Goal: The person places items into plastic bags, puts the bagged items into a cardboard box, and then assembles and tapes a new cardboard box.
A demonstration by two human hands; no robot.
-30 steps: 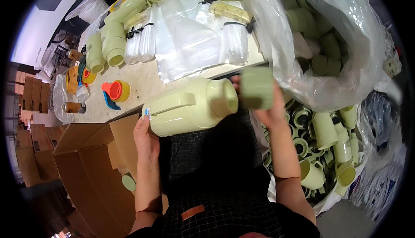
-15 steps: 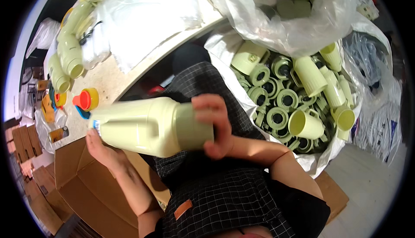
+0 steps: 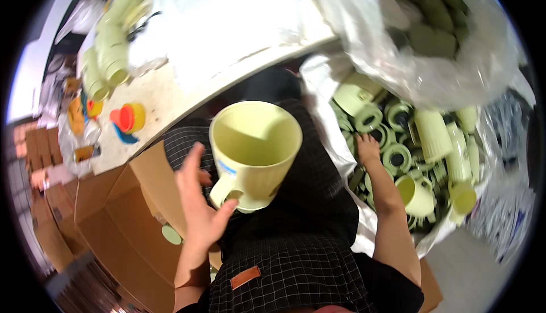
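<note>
In my lap stands a pale green jug [image 3: 256,182], its wide open mouth tilted up toward me. A handle and a small blue label show on its left side. Beside the handle is my left hand [image 3: 202,210], fingers spread and thumb stretched across the handle's lower part, not wrapped round it. Over to the right, my right hand [image 3: 368,148] reaches into a white bag [image 3: 330,117] of green parts. Its fingers lie apart among ring-shaped green lids [image 3: 396,159] with dark centres; the fingertips are partly hidden.
Pale green jug bodies [image 3: 435,137] fill the bag's right side. Behind it, a clear plastic bag [image 3: 364,57] holds darker green pieces. On the table [image 3: 170,100] sit an orange-yellow tape roll [image 3: 133,118] and several jugs [image 3: 111,51]. An open carton [image 3: 122,233] stands lower left.
The jug has swung from lying sideways between both hands to mouth up in my lap. My right hand has left its darker end for the bag; my left has opened beside the handle.
</note>
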